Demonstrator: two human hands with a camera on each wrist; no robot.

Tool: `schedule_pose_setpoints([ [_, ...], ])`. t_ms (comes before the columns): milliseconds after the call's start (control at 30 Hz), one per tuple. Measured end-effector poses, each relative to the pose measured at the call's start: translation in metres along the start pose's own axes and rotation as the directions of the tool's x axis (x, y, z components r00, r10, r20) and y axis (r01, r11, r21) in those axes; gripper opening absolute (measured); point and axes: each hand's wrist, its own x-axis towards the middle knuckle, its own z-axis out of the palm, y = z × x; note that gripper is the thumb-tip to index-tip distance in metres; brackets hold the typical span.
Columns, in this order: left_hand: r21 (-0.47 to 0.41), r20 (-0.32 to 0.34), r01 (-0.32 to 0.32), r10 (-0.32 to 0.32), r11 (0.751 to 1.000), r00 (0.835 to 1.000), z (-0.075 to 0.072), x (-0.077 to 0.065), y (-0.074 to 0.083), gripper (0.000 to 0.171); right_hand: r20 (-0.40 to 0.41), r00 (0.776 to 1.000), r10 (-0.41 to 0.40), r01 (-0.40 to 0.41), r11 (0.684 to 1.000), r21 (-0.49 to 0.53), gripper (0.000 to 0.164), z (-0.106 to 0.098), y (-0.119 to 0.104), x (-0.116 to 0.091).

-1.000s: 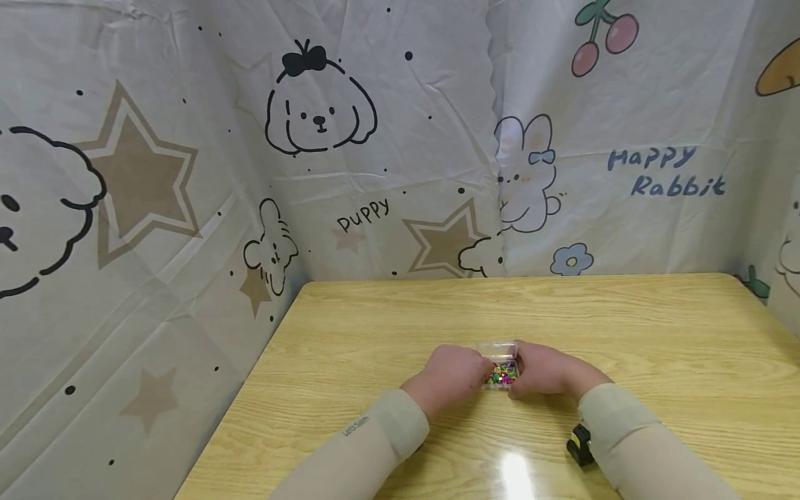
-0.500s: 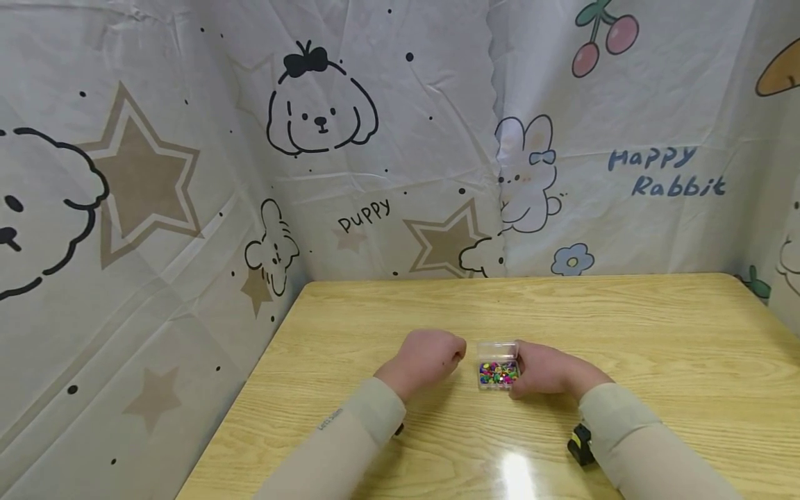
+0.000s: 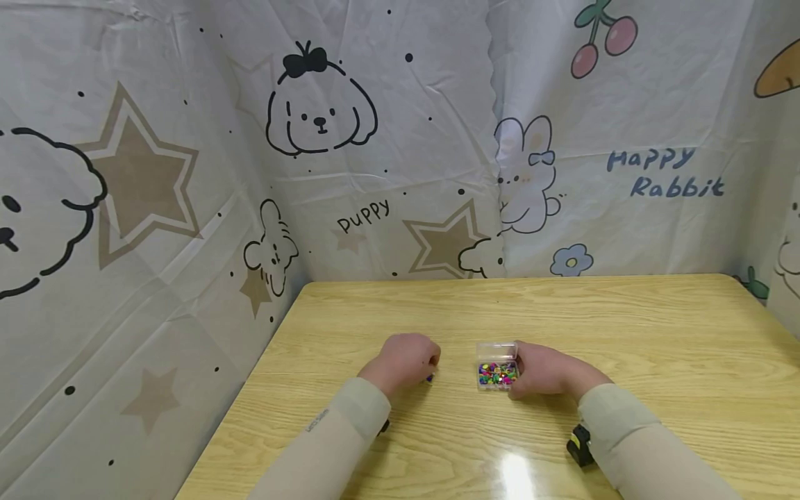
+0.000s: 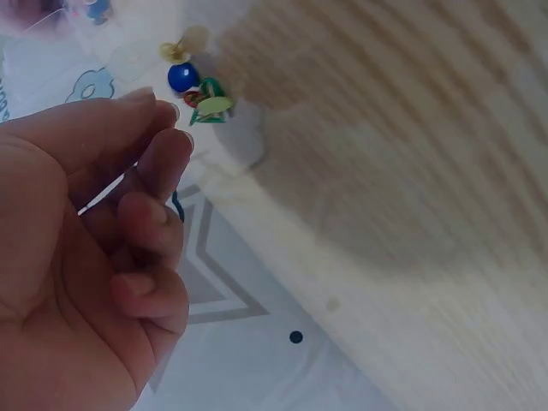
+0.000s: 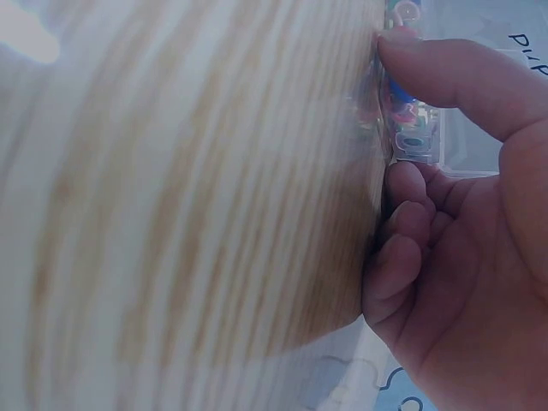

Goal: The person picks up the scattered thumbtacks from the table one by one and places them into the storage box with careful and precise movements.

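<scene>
While the right hand [image 3: 546, 369] clamps a clear box [image 3: 497, 351] of colourful pieces [image 3: 497, 374], the left hand [image 3: 403, 360], fingertips [image 4: 174, 147] together, is near loose pieces [image 4: 205, 101].

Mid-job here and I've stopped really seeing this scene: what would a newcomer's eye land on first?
Probably the white backdrop behind the table, with its big cartoon dogs, stars and rabbit. Next, the open clear box of bright little pieces on the table, its right side gripped by the right hand. The left-wrist view adds a colourful cluster near the left hand.
</scene>
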Motion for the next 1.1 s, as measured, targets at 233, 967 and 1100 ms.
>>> schedule_pose_setpoints([
  [233,0.028,0.008,0.046,-0.047,0.999,0.999,0.008,0.001,0.002,0.021,0.001,1.000,-0.003,0.003,1.000,0.001,0.056,0.000,0.000,-0.001],
  [967,0.080,-0.012,-0.031,0.032,0.996,0.999,0.015,0.006,0.024,0.024,0.003,1.000,0.002,-0.002,1.000,0.020,0.057,0.000,-0.001,-0.002],
  [1100,0.108,-0.018,-0.059,0.061,0.992,0.998,0.015,0.006,0.030,0.021,0.004,1.000,0.003,-0.003,1.000,0.021,0.057,0.000,-0.001,-0.001],
])
